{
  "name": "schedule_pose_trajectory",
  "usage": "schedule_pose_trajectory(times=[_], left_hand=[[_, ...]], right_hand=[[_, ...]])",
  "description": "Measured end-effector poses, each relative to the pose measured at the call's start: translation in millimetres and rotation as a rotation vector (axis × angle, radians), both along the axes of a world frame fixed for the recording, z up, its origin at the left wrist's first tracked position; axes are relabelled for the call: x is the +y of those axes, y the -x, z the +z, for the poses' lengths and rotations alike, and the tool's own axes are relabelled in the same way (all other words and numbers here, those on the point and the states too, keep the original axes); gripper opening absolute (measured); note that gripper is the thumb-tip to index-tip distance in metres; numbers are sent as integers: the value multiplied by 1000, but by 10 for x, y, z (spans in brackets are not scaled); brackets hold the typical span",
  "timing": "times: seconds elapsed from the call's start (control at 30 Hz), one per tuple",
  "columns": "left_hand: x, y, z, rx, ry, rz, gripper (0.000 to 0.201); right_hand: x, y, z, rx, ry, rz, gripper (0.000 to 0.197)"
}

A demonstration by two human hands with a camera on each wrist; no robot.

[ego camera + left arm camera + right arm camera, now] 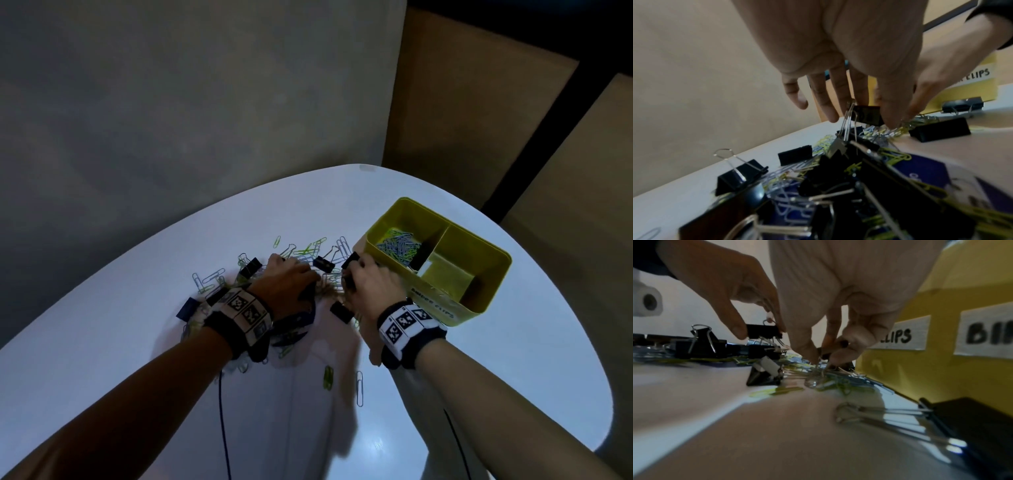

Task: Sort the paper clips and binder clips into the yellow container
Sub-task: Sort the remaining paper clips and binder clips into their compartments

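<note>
A pile of green and silver paper clips (308, 251) and black binder clips (251, 267) lies on the white table. My left hand (291, 277) is over the pile and pinches one black binder clip (867, 115) between thumb and fingers, lifted just above the heap. Beside it my right hand (363, 277) pinches a small bunch of paper clips (818, 369) with its fingertips, low over the table. The yellow container (507, 263) stands right of my hands. Its left compartment holds paper clips (399, 246). Labels on its front wall (941, 369) read CLIPS and BI.
A dark blue packet (301, 318) lies under my left wrist among the clips. A large binder clip (972, 426) lies close to the container's front wall. Two loose paper clips (359, 389) lie nearer to me. A grey wall stands behind the table's rounded far edge.
</note>
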State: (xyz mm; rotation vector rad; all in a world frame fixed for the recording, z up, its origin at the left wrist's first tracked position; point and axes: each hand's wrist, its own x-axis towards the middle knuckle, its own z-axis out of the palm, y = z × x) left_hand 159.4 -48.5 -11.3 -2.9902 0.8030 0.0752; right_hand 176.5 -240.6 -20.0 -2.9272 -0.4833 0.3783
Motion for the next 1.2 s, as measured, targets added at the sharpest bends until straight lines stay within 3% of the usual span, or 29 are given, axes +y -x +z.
schedule_pose_trajectory(times=[0.2, 0.43, 0.6, 0.73, 0.83, 0.93, 1.03, 1.2], left_hand=[[210, 233, -112, 168, 128, -143, 40], [355, 462, -187, 69, 78, -258, 31], [510, 442, -221, 145, -9, -212, 33], [321, 248, 68, 200, 156, -121, 35], [102, -95, 139, 219, 206, 39, 39], [-77, -467, 2, 296, 111, 170, 39], [-272, -664, -72, 327, 65, 178, 33], [-383, -811, -169, 367, 14, 212, 23]], right_hand=[[-83, 133, 22, -22, -191, 66, 26], [-154, 283, 91, -1, -480, 75, 19], [-93, 310, -55, 135, -419, 64, 19], [47, 406, -235, 206, -425, 50, 15], [170, 453, -249, 219, -441, 30, 17], [230, 483, -246, 187, -452, 102, 24], [176, 382, -237, 152, -515, 55, 19], [41, -29, -79, -30, -216, 5, 33]])
